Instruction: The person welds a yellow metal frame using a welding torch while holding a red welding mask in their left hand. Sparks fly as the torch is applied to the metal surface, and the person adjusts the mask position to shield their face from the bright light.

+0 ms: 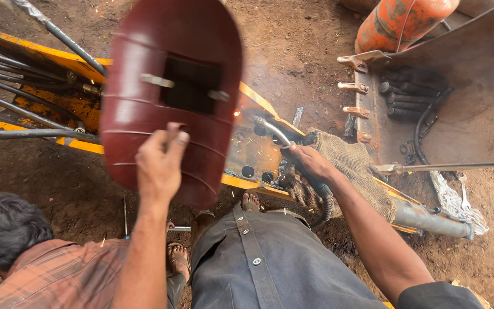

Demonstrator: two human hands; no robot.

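Note:
My left hand [160,163] grips the lower edge of a dark red welding shield [170,91] with a dark window, held up in front of me. My right hand [311,163] is closed on the black handle of a welding torch [293,151]. Its curved metal neck points left to a small bright spark [236,113] on a yellow machine arm [258,149]. A piece of coarse sackcloth [353,166] lies over the arm just right of my hand.
Another person in a plaid shirt [41,269] crouches at my lower left. Black hydraulic hoses [18,97] run along the arm at left. A rusty digger bucket [458,97] and an orange gas cylinder [401,20] are at upper right. Wrenches [464,197] lie on the dirt.

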